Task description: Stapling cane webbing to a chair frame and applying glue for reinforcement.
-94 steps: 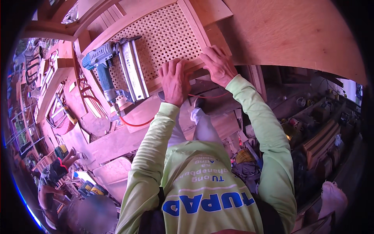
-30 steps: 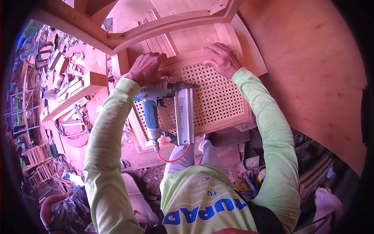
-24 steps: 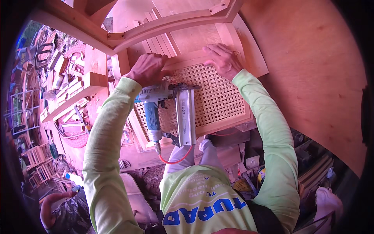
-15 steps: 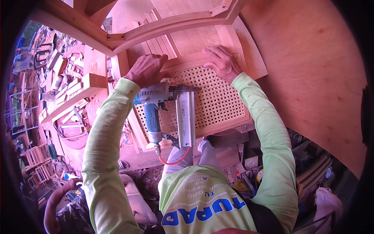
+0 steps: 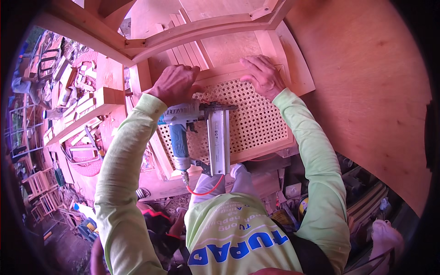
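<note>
A wooden-framed cane panel (image 5: pixel 238 128) lies under my hands, with a teal and silver pneumatic nail gun (image 5: pixel 179 140) resting on it and a red hose looping down. My left hand (image 5: pixel 176 83) has its fingers curled onto the frame's far edge, just above the gun's head. At the right of that edge my right hand (image 5: pixel 262 77) grips the frame with bent fingers, thumb toward the weave.
A wooden frame (image 5: pixel 201 25) stands beyond the panel. A large plywood sheet (image 5: pixel 362 87) fills the right. Offcuts and clamps (image 5: pixel 82 105) crowd the left. Another person (image 5: pixel 151 220) is at the lower left; a figure (image 5: pixel 27 87) is at the far left.
My hands have gone from the panel's near edge to its far edge. The panel and gun appear more central. The person at lower left has shifted position.
</note>
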### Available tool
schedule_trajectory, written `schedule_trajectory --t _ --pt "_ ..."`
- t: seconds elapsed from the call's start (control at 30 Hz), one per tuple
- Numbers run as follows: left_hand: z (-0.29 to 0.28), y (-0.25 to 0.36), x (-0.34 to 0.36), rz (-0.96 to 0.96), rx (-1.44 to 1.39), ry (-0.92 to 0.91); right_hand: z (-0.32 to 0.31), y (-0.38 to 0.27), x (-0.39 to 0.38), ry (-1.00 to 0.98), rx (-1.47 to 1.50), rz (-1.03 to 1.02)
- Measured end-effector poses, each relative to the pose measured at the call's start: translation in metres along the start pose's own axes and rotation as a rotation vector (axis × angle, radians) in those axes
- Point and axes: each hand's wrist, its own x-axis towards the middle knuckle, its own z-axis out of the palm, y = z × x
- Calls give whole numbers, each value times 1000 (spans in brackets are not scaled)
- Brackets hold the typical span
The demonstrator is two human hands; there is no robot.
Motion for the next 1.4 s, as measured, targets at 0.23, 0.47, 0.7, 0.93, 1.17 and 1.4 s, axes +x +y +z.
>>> schedule_trajectory --t 0.23,0.47,0.7,0.93,1.17,1.4 --pt "-7 6 -30 -129 -191 209 -11 -1 9 -87 3 39" --pt "-71 88 -133 -645 -670 507 -25 2 -7 -32 -137 112" --pt "-10 135 -179 -700 -522 343 -20 -6 4 -113 -71 175" --pt "29 140 -159 -815 -745 368 -1 -10 2 38 -86 47" --pt "49 144 -149 -924 -770 461 6 -4 -1 55 -90 5" --pt "35 147 -135 -857 -692 464 -1 14 -5 7 32 -1"
